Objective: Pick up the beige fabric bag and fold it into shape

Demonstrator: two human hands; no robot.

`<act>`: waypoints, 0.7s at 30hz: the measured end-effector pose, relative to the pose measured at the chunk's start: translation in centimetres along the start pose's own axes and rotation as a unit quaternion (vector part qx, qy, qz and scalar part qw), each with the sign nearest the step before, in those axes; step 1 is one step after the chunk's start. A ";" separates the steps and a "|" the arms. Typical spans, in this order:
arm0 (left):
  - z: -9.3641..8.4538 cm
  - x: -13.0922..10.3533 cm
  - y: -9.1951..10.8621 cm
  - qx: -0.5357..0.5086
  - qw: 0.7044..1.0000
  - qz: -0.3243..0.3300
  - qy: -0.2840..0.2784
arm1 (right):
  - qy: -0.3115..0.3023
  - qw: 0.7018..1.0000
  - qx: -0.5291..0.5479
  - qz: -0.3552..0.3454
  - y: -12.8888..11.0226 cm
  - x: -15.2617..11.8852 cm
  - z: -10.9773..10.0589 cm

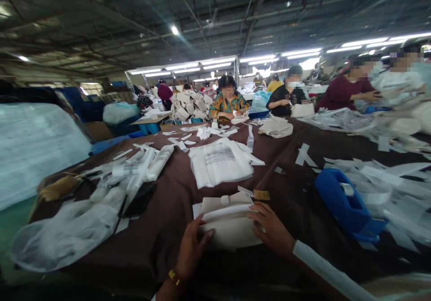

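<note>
A cream-coloured folded item [229,222], like a small bag, lies on the brown table cover [175,193] right in front of me. My left hand [191,251] presses against its left side with fingers curled on the edge. My right hand [272,231] grips its right side, fingers over the top layer. A small tan card [261,195] lies just beyond it.
A stack of printed clear plastic bags [218,161] lies further out. Plastic wrappers [111,188] pile at left, white strips [387,179] and a blue tape dispenser [346,204] at right. Several people work at the far side and right end of the table.
</note>
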State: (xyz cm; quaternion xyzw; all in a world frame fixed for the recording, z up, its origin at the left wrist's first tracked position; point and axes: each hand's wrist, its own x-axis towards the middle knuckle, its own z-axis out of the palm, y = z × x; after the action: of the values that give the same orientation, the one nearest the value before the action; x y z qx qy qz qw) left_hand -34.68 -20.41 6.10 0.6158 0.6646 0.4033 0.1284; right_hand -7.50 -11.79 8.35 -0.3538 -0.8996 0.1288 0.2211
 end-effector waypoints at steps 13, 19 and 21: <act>2.1 2.4 -1.2 0.149 0.989 -0.004 -0.016 | 0.059 0.970 0.146 0.186 2.8 1.0 4.0; -0.9 6.4 1.7 0.212 0.955 -0.043 -0.202 | -0.008 0.876 0.430 0.219 4.2 -1.1 3.7; -0.7 10.2 3.4 0.252 0.941 -0.024 -0.224 | 0.000 0.824 0.507 0.253 4.3 0.3 3.1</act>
State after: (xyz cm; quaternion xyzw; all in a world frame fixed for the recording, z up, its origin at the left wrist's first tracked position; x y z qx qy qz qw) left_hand -34.82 -11.58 12.21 0.6862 0.7132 0.0710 0.1246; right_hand -6.72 -8.68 4.05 -0.4075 -0.5866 0.6179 0.3287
